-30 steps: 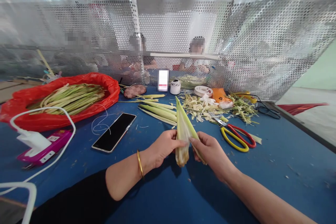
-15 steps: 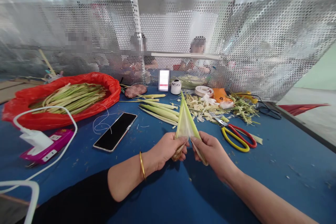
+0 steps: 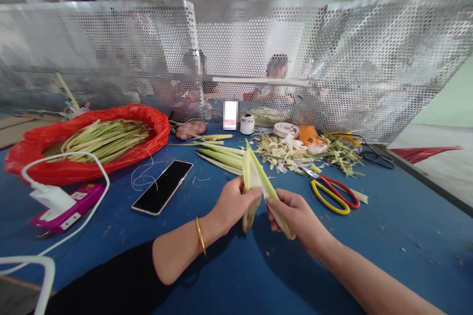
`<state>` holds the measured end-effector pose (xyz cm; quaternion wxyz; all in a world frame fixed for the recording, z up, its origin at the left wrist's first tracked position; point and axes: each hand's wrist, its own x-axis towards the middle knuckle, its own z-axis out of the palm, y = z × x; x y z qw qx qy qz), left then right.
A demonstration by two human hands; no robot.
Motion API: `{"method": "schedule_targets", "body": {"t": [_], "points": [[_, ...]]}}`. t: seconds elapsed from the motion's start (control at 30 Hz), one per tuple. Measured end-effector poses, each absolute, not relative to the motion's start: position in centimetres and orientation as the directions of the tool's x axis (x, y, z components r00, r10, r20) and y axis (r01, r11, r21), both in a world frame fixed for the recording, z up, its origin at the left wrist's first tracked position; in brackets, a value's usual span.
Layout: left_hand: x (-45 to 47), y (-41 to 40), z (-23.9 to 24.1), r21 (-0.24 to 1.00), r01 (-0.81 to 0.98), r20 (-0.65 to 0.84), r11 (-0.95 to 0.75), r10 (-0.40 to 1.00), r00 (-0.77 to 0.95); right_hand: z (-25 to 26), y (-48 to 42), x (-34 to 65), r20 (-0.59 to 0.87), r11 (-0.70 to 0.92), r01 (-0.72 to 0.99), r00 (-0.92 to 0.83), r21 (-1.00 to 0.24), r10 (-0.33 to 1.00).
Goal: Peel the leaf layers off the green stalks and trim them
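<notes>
A pale green and yellow leaf blade (image 3: 254, 177) stands upright over the blue table (image 3: 388, 236), its tip pointing away from me. My left hand (image 3: 231, 206), with a gold bangle on the wrist, pinches its left half. My right hand (image 3: 295, 216) pinches the right half, which trails down past the fingers. The two halves spread apart at the bottom. Both hands are closed on the leaf.
Yellow-and-red scissors (image 3: 332, 194) lie right of my hands. A black phone (image 3: 162, 187), loose leaf strips (image 3: 221, 156), trimmings (image 3: 291, 150), a red bag of leaves (image 3: 88, 140) and a pink power strip with charger (image 3: 61, 204) lie around. A perforated metal screen (image 3: 332, 59) stands behind, with people beyond it.
The leaf's lower halves have been pulled further apart and the blade has tilted slightly left. Both hands kept their grip and barely shifted.
</notes>
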<state>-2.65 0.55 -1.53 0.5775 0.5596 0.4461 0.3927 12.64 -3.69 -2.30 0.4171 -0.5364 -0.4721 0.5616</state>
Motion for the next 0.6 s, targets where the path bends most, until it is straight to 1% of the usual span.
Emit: {"method": "schedule_targets", "body": {"t": [0.1,0.17,0.27,0.33,0.47,0.6], "points": [[-2.63,0.5,-1.6,0.993,0.099,-0.086,0.067,0.975,0.204,-2.29,-3.77,12.41,-0.221,-0.215,0.069,-0.093,-0.974,0.971],[-2.65,0.46,-1.67,0.993,0.098,-0.09,0.069,0.968,0.234,-2.2,-3.8,12.4,-0.205,-0.2,0.056,-0.097,-0.978,0.974],[-2.65,0.31,-1.74,0.992,0.087,-0.118,0.091,0.921,0.372,-1.98,-3.83,12.46,-0.168,-0.167,0.022,-0.09,-0.986,0.982],[-2.6,0.19,-1.72,0.989,0.089,-0.144,0.118,0.902,0.407,-1.87,-3.84,12.48,-0.167,-0.167,0.009,-0.082,-0.986,0.983],[-2.52,0.01,-1.59,0.993,0.065,-0.12,0.103,0.912,0.392,-1.86,-3.86,12.4,-0.178,-0.177,0.011,-0.086,-0.984,0.98],[-2.55,-0.06,-1.52,0.986,0.164,-0.08,0.024,0.935,0.347,-1.88,-4.02,12.3,-0.192,-0.191,0.018,-0.13,-0.981,0.973]]}}
